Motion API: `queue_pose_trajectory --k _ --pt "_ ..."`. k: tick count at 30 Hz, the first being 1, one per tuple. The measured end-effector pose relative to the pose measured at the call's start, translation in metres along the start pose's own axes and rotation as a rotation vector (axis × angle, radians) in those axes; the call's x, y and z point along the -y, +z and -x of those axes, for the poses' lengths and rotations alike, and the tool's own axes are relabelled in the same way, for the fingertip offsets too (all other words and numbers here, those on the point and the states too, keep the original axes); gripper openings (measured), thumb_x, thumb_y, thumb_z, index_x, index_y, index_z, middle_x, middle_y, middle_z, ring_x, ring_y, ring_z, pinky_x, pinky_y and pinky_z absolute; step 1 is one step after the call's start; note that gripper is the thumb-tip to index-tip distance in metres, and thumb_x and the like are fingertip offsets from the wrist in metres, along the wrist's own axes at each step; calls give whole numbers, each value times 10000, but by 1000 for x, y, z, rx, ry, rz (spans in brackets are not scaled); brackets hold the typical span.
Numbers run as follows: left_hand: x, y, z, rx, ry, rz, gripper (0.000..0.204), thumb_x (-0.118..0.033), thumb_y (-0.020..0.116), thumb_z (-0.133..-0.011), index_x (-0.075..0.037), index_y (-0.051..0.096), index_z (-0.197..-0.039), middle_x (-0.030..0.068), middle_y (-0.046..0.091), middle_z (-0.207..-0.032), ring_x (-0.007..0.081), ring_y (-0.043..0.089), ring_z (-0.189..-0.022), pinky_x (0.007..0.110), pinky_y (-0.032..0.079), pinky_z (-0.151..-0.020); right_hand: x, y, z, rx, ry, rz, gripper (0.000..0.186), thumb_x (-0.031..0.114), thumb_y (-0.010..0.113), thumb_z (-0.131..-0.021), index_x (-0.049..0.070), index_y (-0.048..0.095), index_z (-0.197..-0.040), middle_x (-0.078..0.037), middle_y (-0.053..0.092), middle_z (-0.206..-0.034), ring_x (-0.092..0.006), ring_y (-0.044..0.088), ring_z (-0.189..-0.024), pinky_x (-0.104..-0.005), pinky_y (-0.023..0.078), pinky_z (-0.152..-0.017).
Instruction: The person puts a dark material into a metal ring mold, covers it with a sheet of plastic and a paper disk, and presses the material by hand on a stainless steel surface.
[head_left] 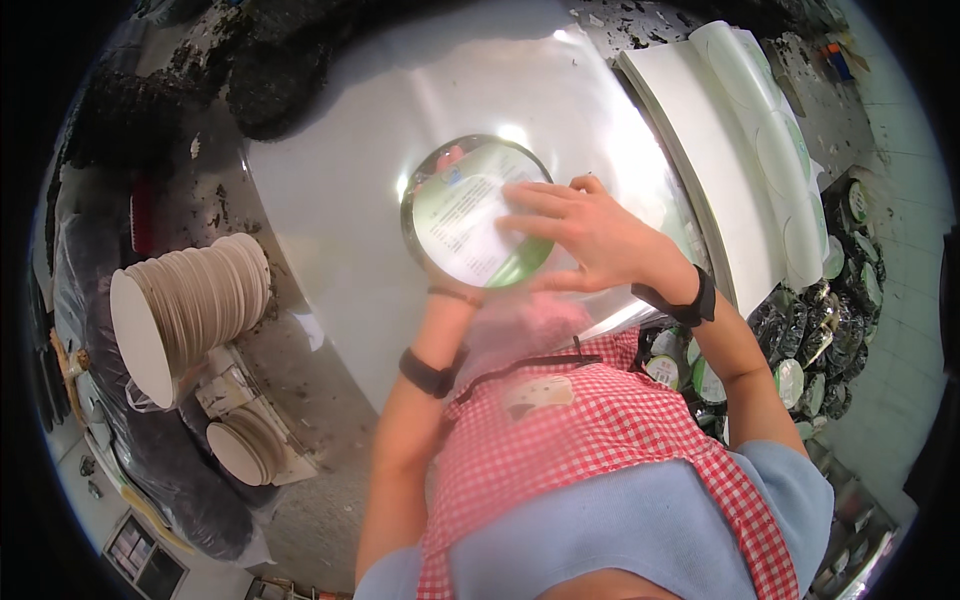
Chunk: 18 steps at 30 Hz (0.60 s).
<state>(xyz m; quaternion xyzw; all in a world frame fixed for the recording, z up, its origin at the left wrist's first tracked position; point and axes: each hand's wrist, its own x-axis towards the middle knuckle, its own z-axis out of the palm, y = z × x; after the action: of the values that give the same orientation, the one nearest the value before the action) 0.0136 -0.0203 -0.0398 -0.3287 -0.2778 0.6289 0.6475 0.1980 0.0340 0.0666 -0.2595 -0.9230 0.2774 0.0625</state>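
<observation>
Pale-blue shirt fills the lower frame; at centre, the right hand lies spread across a round labelled pack, left hand mostly hidden, grip unclear. Looks light, slick; best held by its rim.

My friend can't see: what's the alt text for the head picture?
A right hand spreads over a round green-and-white label; the left hand is mostly hidden beneath it. Glossy clear plastic film lies around them; round beige discs stand left.
</observation>
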Motion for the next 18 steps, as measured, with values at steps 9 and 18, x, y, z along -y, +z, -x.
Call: queue_pose_trajectory --k 9,18 --pt "-13 -1 18 26 94 -2460 670 -551 295 -978 -121 265 -1490 106 296 -1536 268 295 -1405 431 258 -1145 -4 76 -63 -375 134 42 648 436 392 -975 -30 362 -1425 -240 325 -1496 -359 293 -1405 -453 222 -1145" --pt "-22 52 34 -69 438 -2242 678 -196 511 -928 -10 202 -1502 160 286 -1543 293 316 -1403 395 283 -1137 5 81 -72 -284 10 337 465 372 478 -948 221 491 -1387 -65 386 -1502 -274 327 -1395 -498 225 -1133"
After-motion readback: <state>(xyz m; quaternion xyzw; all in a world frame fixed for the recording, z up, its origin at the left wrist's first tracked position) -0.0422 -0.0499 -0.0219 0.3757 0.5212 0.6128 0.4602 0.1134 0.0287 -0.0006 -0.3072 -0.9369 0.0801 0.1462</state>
